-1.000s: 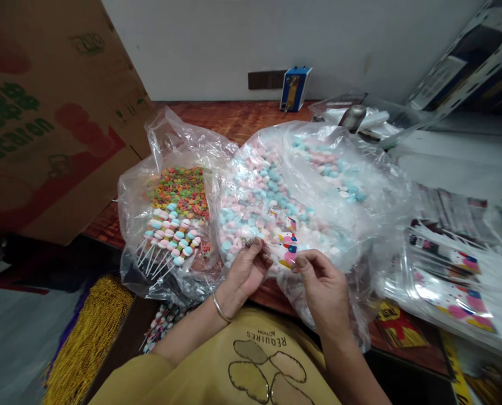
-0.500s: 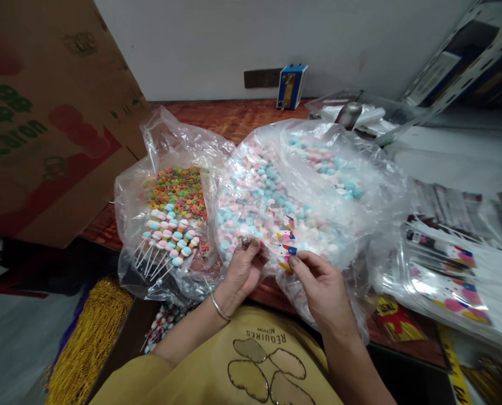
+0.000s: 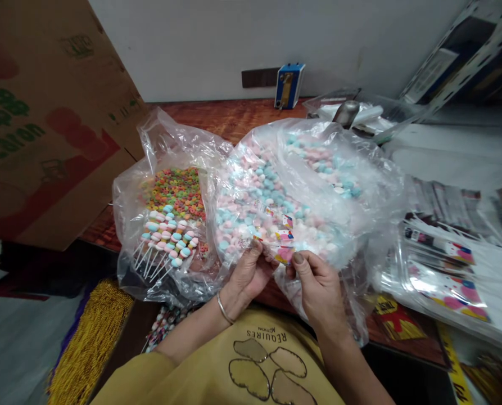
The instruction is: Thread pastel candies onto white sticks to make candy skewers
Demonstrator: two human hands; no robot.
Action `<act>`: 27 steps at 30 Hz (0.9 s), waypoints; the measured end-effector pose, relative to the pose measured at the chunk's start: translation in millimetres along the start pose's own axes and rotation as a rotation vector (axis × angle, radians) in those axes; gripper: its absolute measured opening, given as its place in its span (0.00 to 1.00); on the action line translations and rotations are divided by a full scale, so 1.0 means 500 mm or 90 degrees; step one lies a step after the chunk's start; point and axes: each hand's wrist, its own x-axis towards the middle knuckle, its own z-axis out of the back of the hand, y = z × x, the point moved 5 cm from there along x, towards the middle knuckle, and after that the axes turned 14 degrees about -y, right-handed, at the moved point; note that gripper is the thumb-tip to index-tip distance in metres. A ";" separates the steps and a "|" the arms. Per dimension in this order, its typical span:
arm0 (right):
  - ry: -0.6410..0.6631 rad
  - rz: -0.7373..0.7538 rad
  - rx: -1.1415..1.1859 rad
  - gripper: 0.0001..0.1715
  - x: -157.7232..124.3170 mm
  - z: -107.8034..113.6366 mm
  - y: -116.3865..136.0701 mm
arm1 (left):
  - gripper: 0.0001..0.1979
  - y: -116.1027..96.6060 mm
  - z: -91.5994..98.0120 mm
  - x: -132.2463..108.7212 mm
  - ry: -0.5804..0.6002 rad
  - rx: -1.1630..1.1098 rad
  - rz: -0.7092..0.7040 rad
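Observation:
Between my two hands is a small clear plastic packet with a colourful printed end. My left hand, with a bangle at its wrist, pinches its left side. My right hand grips the printed right end between thumb and fingers. Just beyond lies a large clear bag of pink, blue and white marshmallows, with more printed packets on top. To the left, an opened bag holds colourful cereal rings. Several marshmallow sticks rest on that bag, their white sticks pointing towards me.
A large cardboard box stands at the left. Stacked printed plastic packaging lies at the right, beside a gold pack of ties. A blue device stands by the wall. Below the table edge, a box holds more marshmallow sticks.
My hands have drawn slightly closer together on the packet, and its printed end has tilted. The left hand has shifted a little right. The bags and sticks have stayed in place.

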 end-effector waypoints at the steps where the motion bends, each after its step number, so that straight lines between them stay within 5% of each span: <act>1: 0.006 0.000 -0.002 0.24 -0.001 -0.001 0.003 | 0.25 -0.002 -0.001 0.001 -0.002 0.003 -0.008; 7: 0.042 -0.060 0.017 0.11 0.005 0.000 -0.004 | 0.26 -0.028 -0.004 0.001 -0.013 0.053 -0.157; 9: 0.047 -0.051 0.017 0.15 0.010 0.002 -0.014 | 0.25 -0.034 -0.003 -0.001 -0.011 0.102 -0.205; 14: -0.032 0.100 -0.068 0.05 0.013 0.023 -0.015 | 0.24 -0.031 -0.001 -0.007 0.006 0.226 -0.210; 18: -0.072 0.254 -0.170 0.07 0.009 0.034 0.006 | 0.26 -0.033 0.001 -0.010 -0.009 0.230 -0.195; 21: -0.015 0.352 -0.181 0.17 0.009 0.030 0.015 | 0.25 -0.032 -0.001 -0.011 -0.006 0.233 -0.187; 24: 0.035 0.389 -0.185 0.19 0.010 0.026 0.010 | 0.25 -0.026 -0.003 -0.010 0.010 0.247 -0.178; 27: -0.024 0.368 -0.196 0.15 0.012 0.032 0.004 | 0.26 -0.025 -0.001 -0.009 0.012 0.239 -0.190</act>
